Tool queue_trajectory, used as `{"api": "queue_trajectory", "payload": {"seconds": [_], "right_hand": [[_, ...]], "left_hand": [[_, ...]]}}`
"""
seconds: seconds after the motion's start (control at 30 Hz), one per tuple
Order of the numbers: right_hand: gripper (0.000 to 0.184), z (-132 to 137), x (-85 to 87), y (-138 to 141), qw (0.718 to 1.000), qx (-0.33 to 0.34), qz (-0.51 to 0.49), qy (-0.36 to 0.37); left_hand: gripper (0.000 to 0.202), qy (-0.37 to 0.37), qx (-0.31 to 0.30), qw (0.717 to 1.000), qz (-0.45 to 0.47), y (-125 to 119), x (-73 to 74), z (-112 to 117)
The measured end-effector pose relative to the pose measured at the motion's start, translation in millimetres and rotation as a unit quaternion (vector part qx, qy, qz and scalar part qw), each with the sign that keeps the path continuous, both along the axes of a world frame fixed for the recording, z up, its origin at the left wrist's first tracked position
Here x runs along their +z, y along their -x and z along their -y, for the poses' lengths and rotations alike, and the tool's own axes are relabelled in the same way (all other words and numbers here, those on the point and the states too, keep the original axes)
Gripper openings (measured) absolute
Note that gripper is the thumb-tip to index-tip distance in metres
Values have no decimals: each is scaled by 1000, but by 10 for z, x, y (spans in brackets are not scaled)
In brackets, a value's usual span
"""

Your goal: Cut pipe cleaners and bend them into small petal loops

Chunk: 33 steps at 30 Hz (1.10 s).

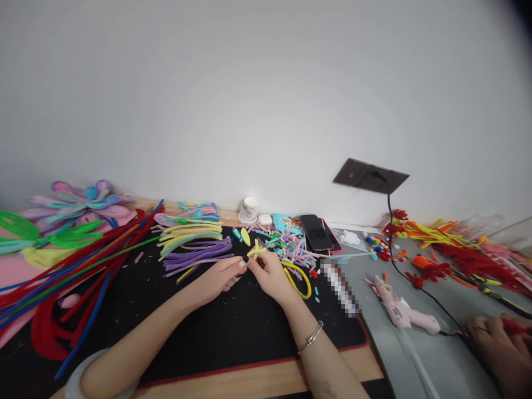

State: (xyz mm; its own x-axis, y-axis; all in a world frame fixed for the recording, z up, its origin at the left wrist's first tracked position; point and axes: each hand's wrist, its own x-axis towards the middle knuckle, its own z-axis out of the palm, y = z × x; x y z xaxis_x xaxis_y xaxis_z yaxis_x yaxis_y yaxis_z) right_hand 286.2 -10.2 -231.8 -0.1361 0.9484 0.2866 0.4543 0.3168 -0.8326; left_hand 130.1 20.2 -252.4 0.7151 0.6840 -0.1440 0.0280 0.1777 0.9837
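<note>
My left hand and my right hand meet over a black mat. Both pinch a small yellow pipe-cleaner piece with a dark bit at its left end. Fingers of both hands are closed on it. A yellow pipe-cleaner loop lies just right of my right hand. Purple and yellow cut pipe cleaners lie just behind my left hand. A silver bracelet sits on my right wrist.
Long red, blue and green pipe cleaners spread at left, pastel pipe-cleaner flowers behind them. Two phones, a small cup, a pink glue gun with black cord, red and orange pipe cleaners. Another person's hand at right.
</note>
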Motion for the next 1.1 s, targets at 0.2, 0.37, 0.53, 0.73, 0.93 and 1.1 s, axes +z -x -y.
{"api": "queue_trajectory", "payload": {"seconds": [0.2,0.37,0.53,0.73,0.93,1.1], "right_hand": [[21,-34,-62,32,990,-28,-121,73],[21,-64,-98,23,971,-21,-200,130],[19,-57,-44,34,941,-23,-307,141],[20,-43,1,58,873,19,-456,172],[15,-41,43,26,863,21,-478,164],[32,-63,50,-12,863,-18,-486,138]], "left_hand": [[35,-193,43,978,-63,-19,111,76],[33,-278,65,953,-104,-10,199,95],[33,-262,96,954,-108,3,205,69],[33,-260,95,954,-118,-6,217,74],[35,-262,108,952,-115,4,178,51],[34,-123,140,982,-21,-6,104,9]]}}
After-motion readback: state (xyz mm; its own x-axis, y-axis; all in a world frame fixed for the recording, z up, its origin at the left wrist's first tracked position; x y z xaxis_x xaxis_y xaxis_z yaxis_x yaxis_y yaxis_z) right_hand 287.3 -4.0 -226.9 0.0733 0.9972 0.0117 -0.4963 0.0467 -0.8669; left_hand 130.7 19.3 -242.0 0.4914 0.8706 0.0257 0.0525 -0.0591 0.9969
